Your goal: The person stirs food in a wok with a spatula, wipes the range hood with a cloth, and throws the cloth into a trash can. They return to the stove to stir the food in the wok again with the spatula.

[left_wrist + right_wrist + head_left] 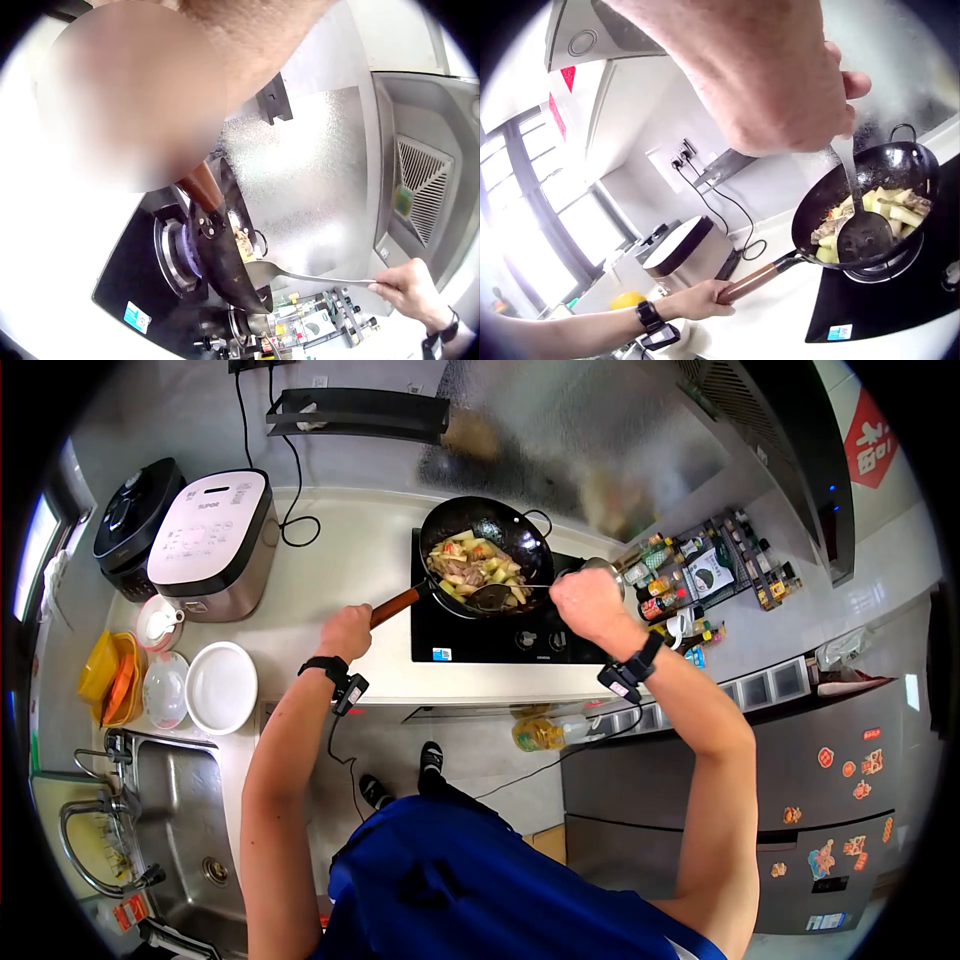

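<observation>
My left hand (345, 632) grips the wooden handle (396, 606) of a black wok (500, 525) over the gas stove (470, 644). Inside the wok lie pale green-yellow vegetable pieces and browned meat (468, 565). My right hand (592, 606) holds the thin end of a metal spatula (865, 238), whose broad slotted head rests among the food. In the left wrist view, the wok looks tilted above a blue flame (189, 251), and a blurred patch hides part of the left hand.
Seasoning bottles (660, 585) crowd the counter right of the stove. To the left stand a rice cooker (215, 540), a black pressure cooker (137, 525), a white plate (221, 688) and a sink (185, 830). An oil jug (540, 734) stands below the counter's front edge.
</observation>
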`<state>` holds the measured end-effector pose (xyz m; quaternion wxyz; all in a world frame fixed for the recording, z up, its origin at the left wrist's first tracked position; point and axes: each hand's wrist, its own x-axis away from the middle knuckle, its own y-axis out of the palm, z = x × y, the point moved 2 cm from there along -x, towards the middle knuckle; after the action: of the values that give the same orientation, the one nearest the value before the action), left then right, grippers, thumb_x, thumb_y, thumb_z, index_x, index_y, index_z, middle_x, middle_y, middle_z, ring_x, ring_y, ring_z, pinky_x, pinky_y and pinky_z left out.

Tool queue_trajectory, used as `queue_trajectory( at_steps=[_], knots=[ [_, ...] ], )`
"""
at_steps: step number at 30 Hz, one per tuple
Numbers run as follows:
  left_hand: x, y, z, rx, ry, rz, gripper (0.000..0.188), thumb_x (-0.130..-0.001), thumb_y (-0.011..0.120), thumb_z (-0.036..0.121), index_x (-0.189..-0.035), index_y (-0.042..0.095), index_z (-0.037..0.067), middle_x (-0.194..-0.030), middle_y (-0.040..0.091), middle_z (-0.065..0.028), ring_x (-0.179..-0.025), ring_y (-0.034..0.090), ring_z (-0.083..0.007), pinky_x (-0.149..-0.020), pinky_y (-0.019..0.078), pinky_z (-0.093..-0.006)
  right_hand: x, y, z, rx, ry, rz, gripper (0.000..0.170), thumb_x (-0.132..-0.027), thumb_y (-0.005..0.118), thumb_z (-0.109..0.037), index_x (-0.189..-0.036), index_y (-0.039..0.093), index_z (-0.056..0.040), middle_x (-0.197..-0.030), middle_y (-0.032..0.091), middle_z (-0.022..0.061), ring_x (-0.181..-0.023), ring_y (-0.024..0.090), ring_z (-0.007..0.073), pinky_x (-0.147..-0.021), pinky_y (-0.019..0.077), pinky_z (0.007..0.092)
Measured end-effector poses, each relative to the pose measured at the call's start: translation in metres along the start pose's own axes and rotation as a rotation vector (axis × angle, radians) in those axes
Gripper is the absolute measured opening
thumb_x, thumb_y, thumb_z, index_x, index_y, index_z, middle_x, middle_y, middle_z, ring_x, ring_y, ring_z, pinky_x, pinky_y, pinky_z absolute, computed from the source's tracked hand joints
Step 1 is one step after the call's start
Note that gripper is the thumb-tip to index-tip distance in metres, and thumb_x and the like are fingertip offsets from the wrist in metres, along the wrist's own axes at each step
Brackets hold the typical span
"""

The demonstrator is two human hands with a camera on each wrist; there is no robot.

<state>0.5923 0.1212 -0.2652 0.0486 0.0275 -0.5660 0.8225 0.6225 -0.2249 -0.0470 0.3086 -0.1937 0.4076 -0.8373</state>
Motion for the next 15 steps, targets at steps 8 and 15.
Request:
queue_trajectory(
  at_steps=[8, 15],
  knots=[
    [0.002, -0.005, 0.004, -0.005, -0.023, -0.034, 0.023, -0.088, 0.058, 0.006, -0.109, 0.066, 0.003, -0.104, 0.072, -0.0217, -0.098, 0.07, -0.0401, -0.085, 0.0578, -0.0478, -0.036, 0.049, -0.011, -0.075, 0.161, -0.094, 0.018, -0.085, 0.061, -0.017, -0.081, 0.078, -0.0157, -0.082, 0.076, 0.0064, -0.077, 0.075, 0.0266, -0.063, 0.0566, 0.0391],
    [0.002, -0.005, 0.004, -0.03, -0.031, -0.027, 0.02, -0.087, 0.058, 0.005, -0.106, 0.065, 0.001, -0.101, 0.072, -0.0231, -0.097, 0.07, -0.0407, -0.084, 0.0578, -0.0485, -0.039, 0.013, 0.038, -0.063, 0.293, -0.006, 0.018, -0.083, 0.059, -0.014, -0.079, 0.077, -0.01, -0.082, 0.074, 0.0147, -0.077, 0.074, 0.0316, -0.064, 0.0583, 0.0445]
  ],
)
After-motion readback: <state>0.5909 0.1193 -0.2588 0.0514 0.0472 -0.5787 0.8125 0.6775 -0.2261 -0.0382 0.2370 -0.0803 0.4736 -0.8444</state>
